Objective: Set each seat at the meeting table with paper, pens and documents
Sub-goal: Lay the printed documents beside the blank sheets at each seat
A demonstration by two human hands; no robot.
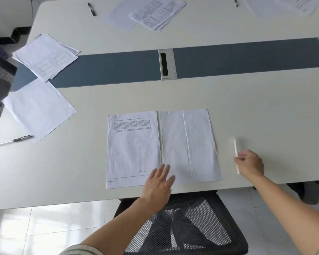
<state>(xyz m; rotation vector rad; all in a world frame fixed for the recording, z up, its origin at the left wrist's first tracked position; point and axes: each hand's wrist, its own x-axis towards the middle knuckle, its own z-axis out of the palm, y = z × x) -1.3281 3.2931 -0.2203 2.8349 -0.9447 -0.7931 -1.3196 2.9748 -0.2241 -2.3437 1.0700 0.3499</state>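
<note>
Table [247,100]: white, with a grey strip [109,69] across the middle and a cable port [167,64] at 12 o'clock.

Near seat: printed document [133,150] and blank sheet [190,146] lie flat side by side, long edges touching, just in from the near edge.

Left hand [158,183] at 6: fingers straight, slightly spread, lying over the seam at the papers' lower edge.

Right hand [250,164] at 4: fingers curled round a pale pen [235,148], blurred. The pen is beside the sheet's right edge, apart from it. Cannot tell whether it touches the table.

Chair [188,223]: mesh back at 6, at the near table edge, between the forearms.

At 9: second sheet [39,109], dark pen [13,141] close to the table edge, stack [46,56] overlapping the strip.

At 11–12, far side: far pen [91,9], far papers [155,13].

Open tabletop from 1 to 3, right of the sheet.
</note>
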